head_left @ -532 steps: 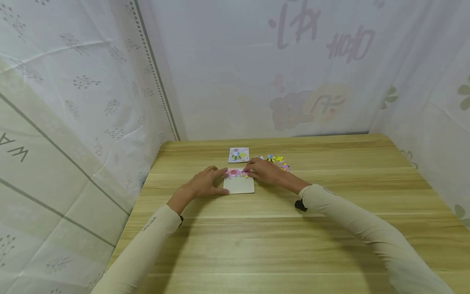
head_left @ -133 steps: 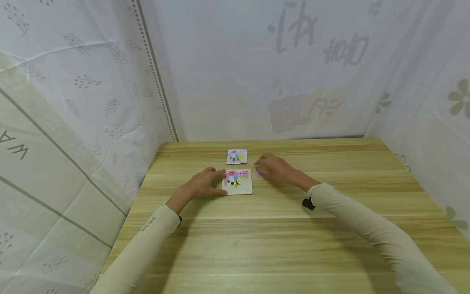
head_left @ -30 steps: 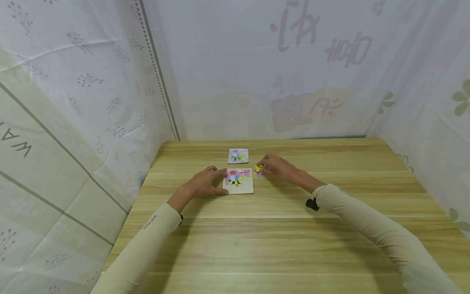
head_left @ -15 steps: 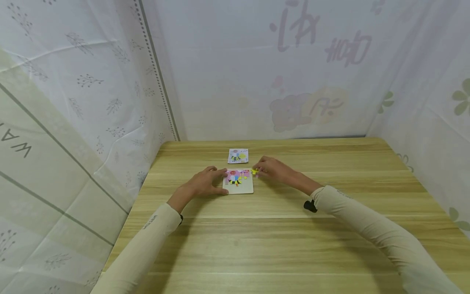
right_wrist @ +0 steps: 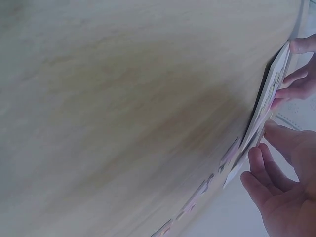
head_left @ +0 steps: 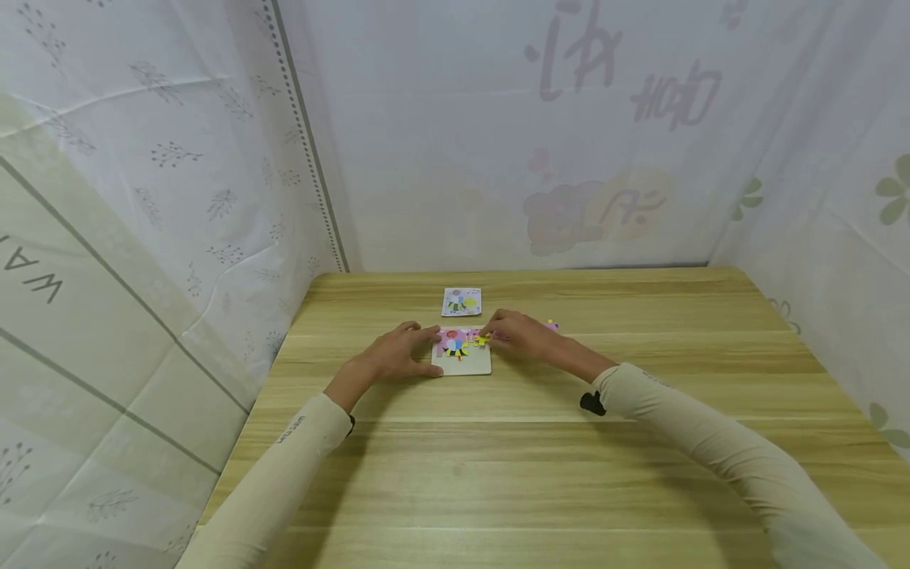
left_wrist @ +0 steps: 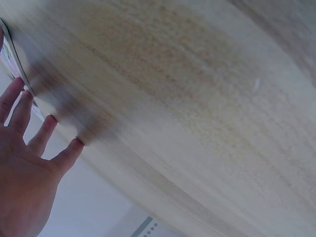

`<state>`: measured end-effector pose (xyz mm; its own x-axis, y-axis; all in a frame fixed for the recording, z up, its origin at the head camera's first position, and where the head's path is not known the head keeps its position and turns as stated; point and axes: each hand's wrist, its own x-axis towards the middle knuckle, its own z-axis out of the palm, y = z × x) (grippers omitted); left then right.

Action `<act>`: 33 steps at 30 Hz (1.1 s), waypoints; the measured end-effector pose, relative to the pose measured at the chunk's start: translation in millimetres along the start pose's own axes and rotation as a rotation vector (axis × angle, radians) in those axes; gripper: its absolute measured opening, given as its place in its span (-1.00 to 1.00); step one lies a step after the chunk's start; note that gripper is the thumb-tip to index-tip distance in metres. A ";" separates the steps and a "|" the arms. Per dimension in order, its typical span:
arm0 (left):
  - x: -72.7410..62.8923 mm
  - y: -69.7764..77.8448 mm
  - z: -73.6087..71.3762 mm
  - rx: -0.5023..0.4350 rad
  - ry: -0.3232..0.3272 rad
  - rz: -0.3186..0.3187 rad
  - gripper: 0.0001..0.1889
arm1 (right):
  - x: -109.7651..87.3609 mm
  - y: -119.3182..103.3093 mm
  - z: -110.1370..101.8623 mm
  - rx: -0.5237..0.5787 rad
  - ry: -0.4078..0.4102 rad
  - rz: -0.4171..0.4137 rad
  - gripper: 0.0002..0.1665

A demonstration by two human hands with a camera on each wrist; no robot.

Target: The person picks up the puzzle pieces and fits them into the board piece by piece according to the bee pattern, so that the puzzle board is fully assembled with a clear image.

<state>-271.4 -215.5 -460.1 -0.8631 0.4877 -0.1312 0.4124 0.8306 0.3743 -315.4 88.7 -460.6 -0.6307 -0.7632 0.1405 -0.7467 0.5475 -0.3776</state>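
Observation:
A pale square puzzle board (head_left: 465,364) lies on the wooden table, its far part filled with pink pieces and a striped bee body. Along its left edge, my left hand (head_left: 392,354) rests with spread fingers, thumb at the near corner and index finger at the far corner; in the left wrist view those fingers (left_wrist: 44,136) look fairly straight, tips at the tabletop. Over the board's right side, my right hand (head_left: 522,333) pinches a yellow puzzle piece (head_left: 482,341). The right wrist view shows its thumb and fingers at the board's edge, largely hiding that piece.
Beyond the board lies a small picture card (head_left: 461,302) with a bee on it. Several loose puzzle pieces (right_wrist: 195,196) lie right of the board, partly hidden by my right hand in the head view. Curtains (head_left: 455,158) hang behind the table.
Over the last second my right hand brings the yellow puzzle piece leftward from beside the board onto its right side. The left hand stays put. Earlier, the board held fewer pieces.

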 end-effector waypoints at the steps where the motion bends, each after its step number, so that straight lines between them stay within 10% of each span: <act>1: -0.4 0.1 0.1 0.000 0.000 0.000 -0.05 | 0.1 -1.6 0.0 0.000 -0.001 -0.002 -0.71; 33: 2.3 -2.4 1.0 0.011 -0.008 -0.010 -0.04 | 11.4 -16.9 11.8 0.009 -0.071 -0.050 -0.79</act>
<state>-274.0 -216.2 -462.3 -0.8650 0.4813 -0.1419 0.4069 0.8382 0.3631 -307.5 66.7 -463.5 -0.5763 -0.8118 0.0945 -0.7744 0.5055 -0.3804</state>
